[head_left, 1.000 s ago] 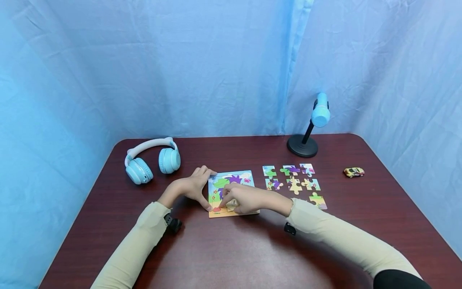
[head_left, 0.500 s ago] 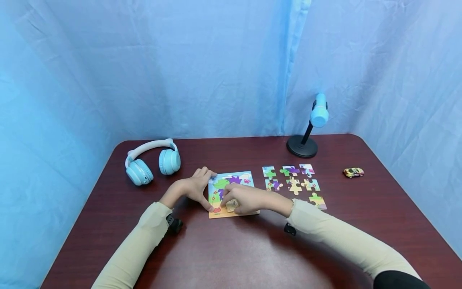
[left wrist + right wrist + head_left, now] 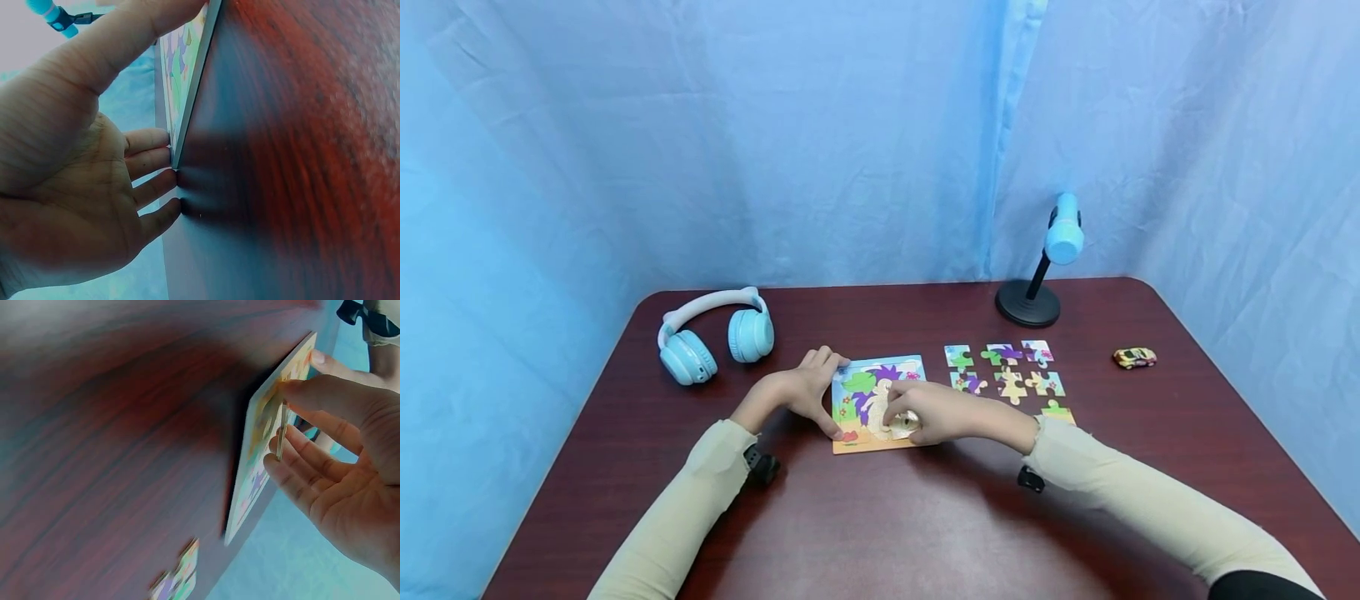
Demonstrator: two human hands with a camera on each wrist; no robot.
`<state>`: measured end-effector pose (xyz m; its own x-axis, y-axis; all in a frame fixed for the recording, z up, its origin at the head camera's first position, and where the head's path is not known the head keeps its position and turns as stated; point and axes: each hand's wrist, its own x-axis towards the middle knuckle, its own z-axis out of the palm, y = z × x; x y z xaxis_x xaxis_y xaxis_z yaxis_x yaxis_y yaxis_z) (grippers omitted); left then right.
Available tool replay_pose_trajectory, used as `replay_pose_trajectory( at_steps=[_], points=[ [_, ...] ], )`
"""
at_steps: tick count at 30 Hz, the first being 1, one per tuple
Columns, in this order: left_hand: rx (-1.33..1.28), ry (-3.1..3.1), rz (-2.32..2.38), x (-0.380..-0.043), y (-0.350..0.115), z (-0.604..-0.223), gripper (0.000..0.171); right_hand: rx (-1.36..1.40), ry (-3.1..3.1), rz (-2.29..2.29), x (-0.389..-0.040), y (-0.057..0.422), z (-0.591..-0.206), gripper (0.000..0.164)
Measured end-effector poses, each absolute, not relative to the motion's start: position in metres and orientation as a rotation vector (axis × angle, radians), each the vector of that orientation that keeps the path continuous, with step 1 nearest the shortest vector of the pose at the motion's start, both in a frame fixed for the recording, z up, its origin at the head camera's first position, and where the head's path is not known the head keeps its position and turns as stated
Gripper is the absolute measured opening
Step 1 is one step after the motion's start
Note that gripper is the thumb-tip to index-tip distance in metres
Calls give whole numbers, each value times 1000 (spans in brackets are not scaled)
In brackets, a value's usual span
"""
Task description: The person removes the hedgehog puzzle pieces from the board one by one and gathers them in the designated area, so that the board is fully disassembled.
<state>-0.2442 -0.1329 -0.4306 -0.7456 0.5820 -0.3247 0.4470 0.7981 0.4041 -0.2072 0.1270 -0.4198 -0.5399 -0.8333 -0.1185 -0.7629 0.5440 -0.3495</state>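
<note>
A jigsaw puzzle board (image 3: 857, 383) with a colourful cartoon picture lies flat on the table. My left hand (image 3: 801, 390) spans its left side, thumb at the near corner and straight fingertips at the far one; the left wrist view shows the fingers (image 3: 153, 142) along the edge. Over the board's lower right part, my right hand (image 3: 936, 410) pinches a puzzle piece (image 3: 282, 431), tilted on edge in the right wrist view. That hand covers part of the picture.
Several loose puzzle pieces (image 3: 1011, 387) lie right of the board, one partly behind the right sleeve. Light blue headphones (image 3: 688, 357) lie at the back left. A blue microphone-like object on a black stand (image 3: 1028, 302) and a toy car (image 3: 1135, 358) are at the right.
My right hand has shifted right across the board with the puzzle piece, uncovering more of the picture's middle. My left hand stays at the board's left edge.
</note>
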Motion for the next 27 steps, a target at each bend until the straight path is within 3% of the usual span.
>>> replay_pose_trajectory(
  at_steps=[27],
  points=[
    [783, 2537, 483, -241, -135, -430, 113, -1118, 2602, -416, -199, 263, -415, 36]
  ],
)
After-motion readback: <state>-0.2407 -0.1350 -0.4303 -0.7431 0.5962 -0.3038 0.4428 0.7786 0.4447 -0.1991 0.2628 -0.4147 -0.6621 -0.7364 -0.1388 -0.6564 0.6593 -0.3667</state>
